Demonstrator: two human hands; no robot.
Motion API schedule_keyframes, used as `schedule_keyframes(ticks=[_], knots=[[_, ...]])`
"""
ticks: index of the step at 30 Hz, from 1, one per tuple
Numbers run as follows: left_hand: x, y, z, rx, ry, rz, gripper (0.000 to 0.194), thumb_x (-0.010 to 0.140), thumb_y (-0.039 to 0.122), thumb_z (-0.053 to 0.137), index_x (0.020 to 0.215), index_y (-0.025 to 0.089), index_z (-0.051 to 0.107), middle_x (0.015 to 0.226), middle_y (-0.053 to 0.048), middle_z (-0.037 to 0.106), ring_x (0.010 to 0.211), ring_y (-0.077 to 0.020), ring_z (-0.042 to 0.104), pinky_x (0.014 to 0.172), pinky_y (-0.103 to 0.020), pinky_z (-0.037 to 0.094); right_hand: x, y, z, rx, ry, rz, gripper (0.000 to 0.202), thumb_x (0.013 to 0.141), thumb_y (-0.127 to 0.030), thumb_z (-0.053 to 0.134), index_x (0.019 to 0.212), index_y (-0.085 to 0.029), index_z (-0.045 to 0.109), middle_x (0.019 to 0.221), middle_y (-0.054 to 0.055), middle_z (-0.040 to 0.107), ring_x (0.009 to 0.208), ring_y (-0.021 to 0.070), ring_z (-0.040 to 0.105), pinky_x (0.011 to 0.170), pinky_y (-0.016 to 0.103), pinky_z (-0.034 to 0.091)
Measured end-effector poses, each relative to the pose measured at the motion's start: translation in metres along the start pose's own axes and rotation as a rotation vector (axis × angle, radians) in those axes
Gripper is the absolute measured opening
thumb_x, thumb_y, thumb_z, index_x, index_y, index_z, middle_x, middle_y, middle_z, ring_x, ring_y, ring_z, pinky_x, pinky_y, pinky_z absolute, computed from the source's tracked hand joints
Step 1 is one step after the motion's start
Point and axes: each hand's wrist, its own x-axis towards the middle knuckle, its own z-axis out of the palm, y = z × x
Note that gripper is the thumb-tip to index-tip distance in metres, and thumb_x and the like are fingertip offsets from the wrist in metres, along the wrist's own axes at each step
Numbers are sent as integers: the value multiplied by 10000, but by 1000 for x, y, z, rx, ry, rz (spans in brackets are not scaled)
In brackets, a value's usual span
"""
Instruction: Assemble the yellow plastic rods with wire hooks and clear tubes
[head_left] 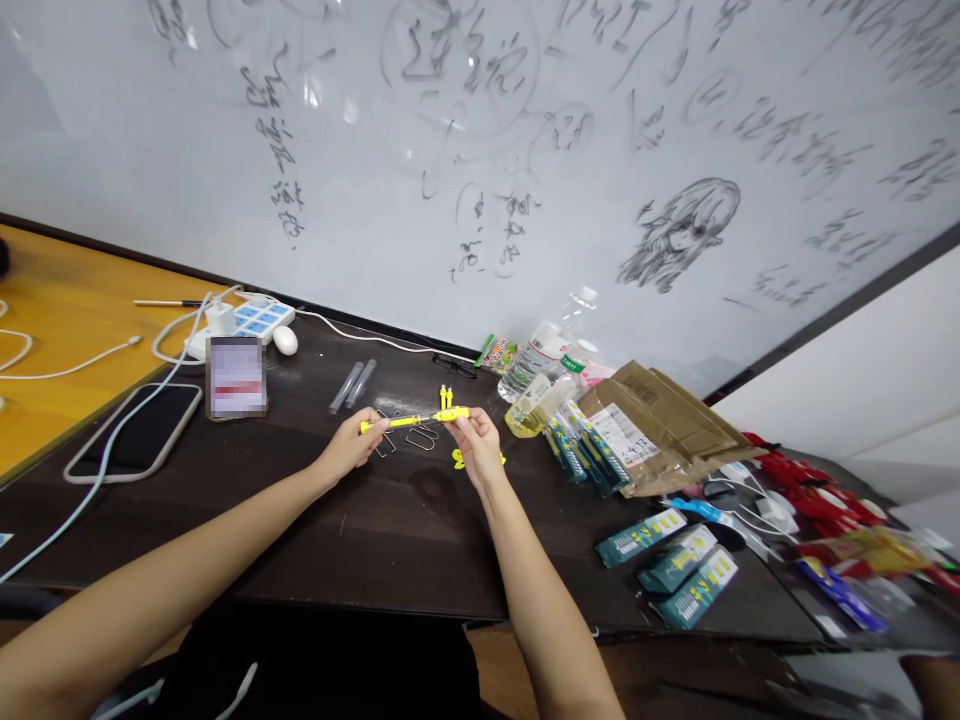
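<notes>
A thin yellow rod with a metallic middle (pixel 426 418) is stretched level between my two hands over the dark table. My left hand (pixel 355 443) pinches its yellow left end. Fingers of my right hand (pixel 474 445) are closed on the thicker yellow piece (pixel 454 413) at its right end. Bent metal wire pieces (pixel 422 437) lie just beneath the rod. Small yellow parts (pixel 446 396) rest behind my right hand, and another yellow part (pixel 457 458) is partly hidden by it. Two clear tubes (pixel 353 386) lie behind my left hand.
On the left are a phone (pixel 135 432), a second lit device (pixel 236 378) and a power strip (pixel 259 320) with cables. Bottles (pixel 534 358), a cardboard package (pixel 656 420) and green boxes (pixel 694 585) occupy the right. A whiteboard (pixel 337 200) stands behind.
</notes>
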Motion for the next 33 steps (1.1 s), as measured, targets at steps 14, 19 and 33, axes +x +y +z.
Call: schedule_keyframes(ticks=[14,19,33], knots=[[1,0,1,-13,5,-2,343,759,482,565,712,196,381,496,100,394,316,-10,254,306,-127,196,0,0,-1,13,-1,-6,251,658,-280,757,757,-196,543,783,-27,657,756,110,648,847,312,531],[0,0,2,13,4,2,336,760,478,565,713,196,389,484,97,403,313,-14,261,300,-124,200,0,-5,-1,7,-12,-2,252,663,-269,752,818,-198,567,835,-10,664,794,121,647,849,320,530],[1,-16,5,99,-425,-136,340,753,485,587,729,149,540,509,12,579,400,-83,511,399,-166,376,-2,1,1,-5,-27,112,346,708,-331,703,977,-214,521,895,22,700,740,129,665,698,283,560]])
